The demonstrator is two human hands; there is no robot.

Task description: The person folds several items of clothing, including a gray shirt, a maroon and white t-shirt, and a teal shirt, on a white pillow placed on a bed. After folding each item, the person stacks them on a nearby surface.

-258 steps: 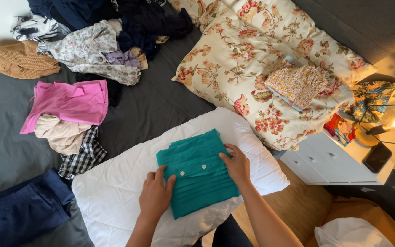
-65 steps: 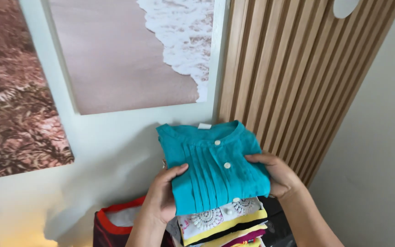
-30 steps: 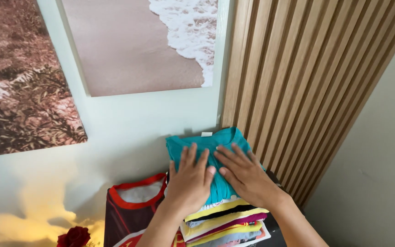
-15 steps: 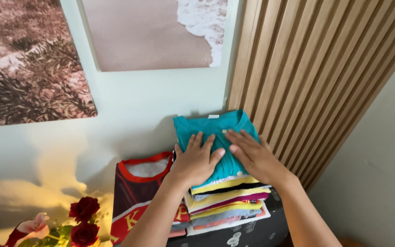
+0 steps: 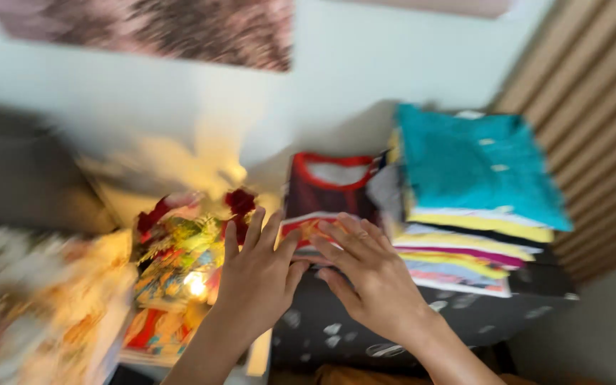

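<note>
Left hand (image 5: 254, 281) and right hand (image 5: 368, 281): both flat, fingers spread, holding nothing, side by side before a dark surface (image 5: 393, 328). Judgement: withdraw level so the stack stays square. Teal folded garment (image 5: 475, 160) tops the folded-clothes stack (image 5: 465, 260), up and right of the right hand, apart.

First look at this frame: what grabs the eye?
The teal folded garment capping a tall stack of folded clothes at right, against the slatted wood wall. In the centre foreground, the left hand and right hand, open and empty. At left, red flowers above a glowing light, all motion-blurred.
</note>
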